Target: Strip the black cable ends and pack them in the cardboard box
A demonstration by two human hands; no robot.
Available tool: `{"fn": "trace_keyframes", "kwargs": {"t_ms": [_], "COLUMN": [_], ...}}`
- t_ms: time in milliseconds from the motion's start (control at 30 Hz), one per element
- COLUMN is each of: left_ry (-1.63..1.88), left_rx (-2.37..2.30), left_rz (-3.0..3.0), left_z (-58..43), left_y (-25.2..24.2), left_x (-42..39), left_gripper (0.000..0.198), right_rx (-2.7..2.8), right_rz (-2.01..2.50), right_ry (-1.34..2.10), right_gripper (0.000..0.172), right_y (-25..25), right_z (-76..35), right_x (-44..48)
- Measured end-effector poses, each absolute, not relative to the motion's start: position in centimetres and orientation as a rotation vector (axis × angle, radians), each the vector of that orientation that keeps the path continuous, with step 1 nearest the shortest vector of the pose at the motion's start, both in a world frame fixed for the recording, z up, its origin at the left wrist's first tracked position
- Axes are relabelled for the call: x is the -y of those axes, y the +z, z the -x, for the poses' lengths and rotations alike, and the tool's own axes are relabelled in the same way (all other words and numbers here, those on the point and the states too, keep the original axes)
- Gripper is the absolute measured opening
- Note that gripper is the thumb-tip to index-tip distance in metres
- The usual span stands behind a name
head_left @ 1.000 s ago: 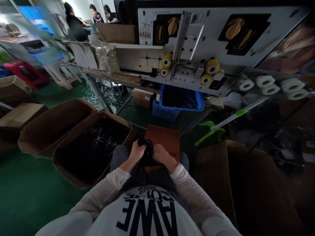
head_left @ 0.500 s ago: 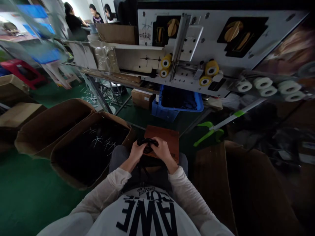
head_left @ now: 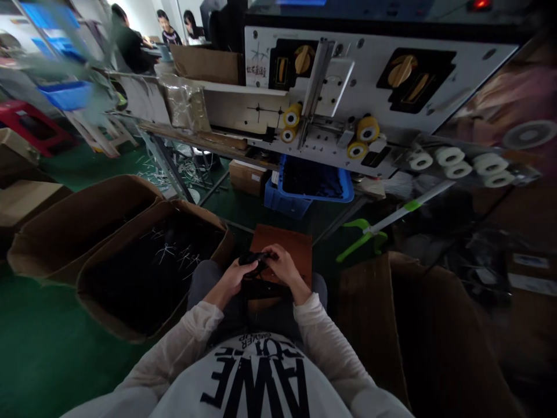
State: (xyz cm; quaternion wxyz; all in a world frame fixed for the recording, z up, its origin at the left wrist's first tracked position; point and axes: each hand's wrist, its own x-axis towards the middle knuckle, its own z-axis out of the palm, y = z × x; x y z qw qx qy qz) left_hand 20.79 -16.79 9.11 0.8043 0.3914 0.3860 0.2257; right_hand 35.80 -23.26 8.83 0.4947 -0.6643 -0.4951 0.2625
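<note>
My left hand (head_left: 235,276) is closed around a dark coiled bundle that looks like a black cable (head_left: 250,258), held above my lap. At the bundle's right end, the fingers of my right hand (head_left: 282,264) are bent and pinched against it; dim light hides exactly what they grip. Just beyond and below my hands, an orange-brown box (head_left: 300,244) stands between my knees. More black material hangs under my hands across the near side of that box.
To the left, a carton (head_left: 224,249) holds dark items with white ties, beside another open carton (head_left: 82,203). A large carton (head_left: 369,302) stands right. Ahead are a machine (head_left: 374,40) with yellow rollers, a blue basket (head_left: 348,188) and a green-footed stand (head_left: 365,232). People sit far left.
My hands held the black bundle evenly from both sides. Now the left grips it at the left, while the right has shifted to its right end. The camera view has turned slightly.
</note>
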Motion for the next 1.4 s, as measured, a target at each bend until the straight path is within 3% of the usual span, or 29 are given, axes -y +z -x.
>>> {"fn": "trace_keyframes", "kwargs": {"t_ms": [233,367,600,900,1067,1267,1400], "left_ry": [0.531,0.554,0.528,0.486,0.445,0.334,0.368], "left_rx": [-0.809,-0.818,-0.835,-0.844,-0.875,-0.807,-0.643], "left_rz": [-0.692,-0.633,-0.652,-0.781,-0.934,-1.175,-1.725], "left_z": [-21.3,-21.9,-21.9,-22.2,-22.7,-22.7,-22.1], "left_y": [9.2,9.5,9.9,9.8,10.2,10.9,12.0], "left_x": [17.1,17.2,17.0,16.5,17.0,16.9,15.6], "left_gripper": [0.043,0.042,0.043,0.047,0.056,0.043,0.026], "right_rx": [1.411,1.482,1.456,1.421,1.356,1.113,0.854], "right_rz": [1.574,1.614,1.625,1.595,1.679,1.537,1.484], "right_ry": [0.09,-0.048,0.334,0.703,0.697,0.814,1.098], "right_gripper": [0.018,0.021,0.026,0.028,0.01,0.012,0.014], "right_y": [8.3,8.3,11.0,10.8,10.8,10.2,10.3], "right_z": [-35.0,-34.9,-35.5,-36.6,-36.7,-36.8,-37.0], "right_x": [24.2,24.4,23.5,23.4,23.3,24.3,25.6]}}
